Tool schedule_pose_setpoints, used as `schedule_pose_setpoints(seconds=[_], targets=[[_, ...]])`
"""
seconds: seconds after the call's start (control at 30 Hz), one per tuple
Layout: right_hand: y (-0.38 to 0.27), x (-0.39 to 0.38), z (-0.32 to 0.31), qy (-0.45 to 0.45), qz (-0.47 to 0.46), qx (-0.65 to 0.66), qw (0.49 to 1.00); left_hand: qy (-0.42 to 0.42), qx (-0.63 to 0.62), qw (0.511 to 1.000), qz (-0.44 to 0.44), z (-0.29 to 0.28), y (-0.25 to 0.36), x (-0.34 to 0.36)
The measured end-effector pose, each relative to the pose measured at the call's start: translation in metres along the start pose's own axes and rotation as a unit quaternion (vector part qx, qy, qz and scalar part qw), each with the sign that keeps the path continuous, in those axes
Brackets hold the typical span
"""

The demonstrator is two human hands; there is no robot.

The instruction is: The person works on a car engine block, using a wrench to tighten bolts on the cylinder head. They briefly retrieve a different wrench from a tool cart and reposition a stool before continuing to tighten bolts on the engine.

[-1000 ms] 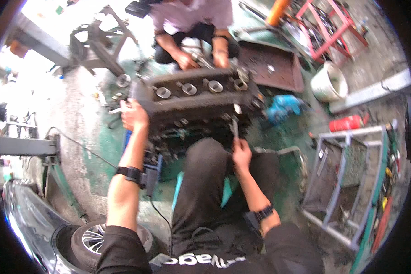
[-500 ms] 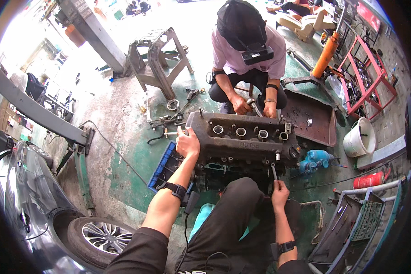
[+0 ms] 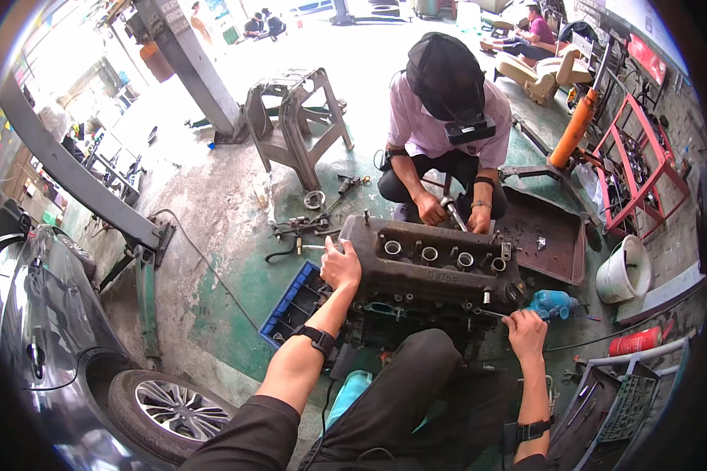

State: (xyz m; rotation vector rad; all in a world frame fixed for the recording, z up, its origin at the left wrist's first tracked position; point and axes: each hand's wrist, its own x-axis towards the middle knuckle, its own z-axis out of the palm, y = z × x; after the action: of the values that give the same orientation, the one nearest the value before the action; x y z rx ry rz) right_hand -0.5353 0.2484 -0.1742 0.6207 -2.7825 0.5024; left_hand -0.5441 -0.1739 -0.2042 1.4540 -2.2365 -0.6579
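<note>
A dark, oily engine [image 3: 440, 271] with a row of round openings along its top cover sits in front of my knees. My left hand [image 3: 341, 265] curls its fingers over the left end of that cover, beside a thin rod [image 3: 313, 247] sticking out leftward. In my right hand [image 3: 526, 334] is the end of a slim wrench [image 3: 492, 314]. The wrench lies nearly level, its far head at a fastener on the near right side of the engine. Across the engine, a crouching co-worker [image 3: 456, 118] holds a metal tool [image 3: 452, 213] at its far side.
A blue tray [image 3: 289, 302] of parts lies left of the engine, with loose metal parts [image 3: 310, 224] beyond. Blue bottles [image 3: 552, 304] and a rusty pan [image 3: 562, 263] stand right. A tool cart [image 3: 605, 408], a stool [image 3: 298, 118] and a car [image 3: 63, 314] surround the spot.
My right hand has swung rightward and up, turning the wrench from pointing down toward me to nearly level. My left hand stays on the engine. The whole view has shifted slightly.
</note>
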Motion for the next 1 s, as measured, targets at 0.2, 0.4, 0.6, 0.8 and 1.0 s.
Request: schedule_pose_setpoints(seconds=[0.2,0.4,0.6,0.8,1.0], targets=[[-0.015,-0.023,0.010,0.066,0.179,0.100,0.977,0.057,0.024,0.997,0.049,0.004,-0.004,0.001],[-0.048,-0.099,0.087,0.055,0.434,0.428,0.791,-0.015,0.033,0.999,0.007,0.005,-0.003,0.010],[-0.084,-0.100,0.113,0.075,0.508,0.577,0.635,-0.003,0.033,0.999,0.004,0.002,0.001,0.005],[-0.096,-0.091,0.120,0.093,0.461,0.494,0.731,-0.004,0.070,0.998,0.002,0.002,0.001,0.005],[-0.096,-0.092,0.132,0.126,0.465,0.414,0.772,0.005,0.051,0.999,0.018,0.001,0.001,0.005]])
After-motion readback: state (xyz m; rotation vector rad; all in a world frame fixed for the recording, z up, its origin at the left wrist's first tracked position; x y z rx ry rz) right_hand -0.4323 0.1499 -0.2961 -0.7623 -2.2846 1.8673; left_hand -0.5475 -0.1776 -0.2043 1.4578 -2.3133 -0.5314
